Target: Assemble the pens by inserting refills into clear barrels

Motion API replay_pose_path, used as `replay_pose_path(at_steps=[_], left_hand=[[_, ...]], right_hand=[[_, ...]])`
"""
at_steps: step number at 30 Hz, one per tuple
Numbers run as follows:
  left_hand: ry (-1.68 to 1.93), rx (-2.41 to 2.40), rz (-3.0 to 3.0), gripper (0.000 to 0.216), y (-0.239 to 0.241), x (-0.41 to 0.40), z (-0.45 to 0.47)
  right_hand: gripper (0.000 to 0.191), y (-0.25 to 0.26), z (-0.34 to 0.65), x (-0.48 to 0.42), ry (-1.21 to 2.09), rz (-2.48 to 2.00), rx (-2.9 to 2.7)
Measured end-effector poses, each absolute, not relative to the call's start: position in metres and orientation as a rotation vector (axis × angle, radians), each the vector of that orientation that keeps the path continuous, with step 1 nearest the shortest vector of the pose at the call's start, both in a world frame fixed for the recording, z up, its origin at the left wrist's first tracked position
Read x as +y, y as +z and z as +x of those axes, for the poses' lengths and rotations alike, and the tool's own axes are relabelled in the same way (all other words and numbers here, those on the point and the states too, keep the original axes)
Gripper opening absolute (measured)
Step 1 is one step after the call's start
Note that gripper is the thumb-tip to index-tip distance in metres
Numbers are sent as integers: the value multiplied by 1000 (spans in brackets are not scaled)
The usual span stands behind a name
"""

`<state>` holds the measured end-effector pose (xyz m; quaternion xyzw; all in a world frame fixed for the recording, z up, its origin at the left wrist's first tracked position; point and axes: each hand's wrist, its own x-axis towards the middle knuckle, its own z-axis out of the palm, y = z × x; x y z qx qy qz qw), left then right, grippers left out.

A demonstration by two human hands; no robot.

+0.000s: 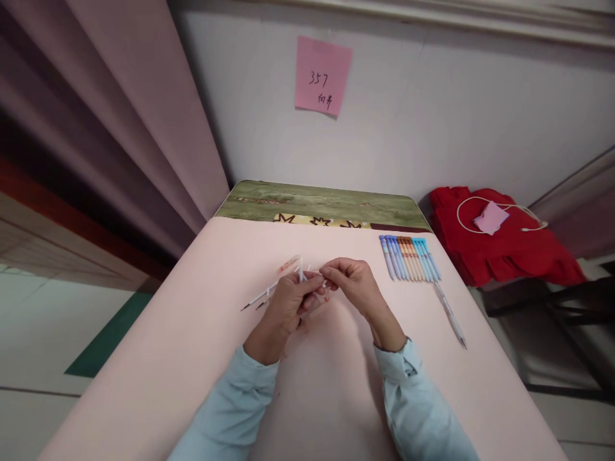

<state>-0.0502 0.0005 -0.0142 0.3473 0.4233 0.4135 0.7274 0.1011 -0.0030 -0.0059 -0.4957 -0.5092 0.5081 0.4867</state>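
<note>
While R hand (353,282) sits close, pen (301,274) stands in L hand (288,302) grip.

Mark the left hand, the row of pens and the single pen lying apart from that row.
left hand (288,304), head view, on the back of the hand.
row of pens (409,257), head view, on the barrels midway along the row.
single pen (449,314), head view, on the middle of its barrel.
</note>
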Motion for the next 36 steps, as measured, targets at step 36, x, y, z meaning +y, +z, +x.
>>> replay_pose_path(at_steps=[36], left_hand=[[886,861,694,28,-5,-3,-45]], right_hand=[[26,-5,113,-2,1390,-1154,-1295]])
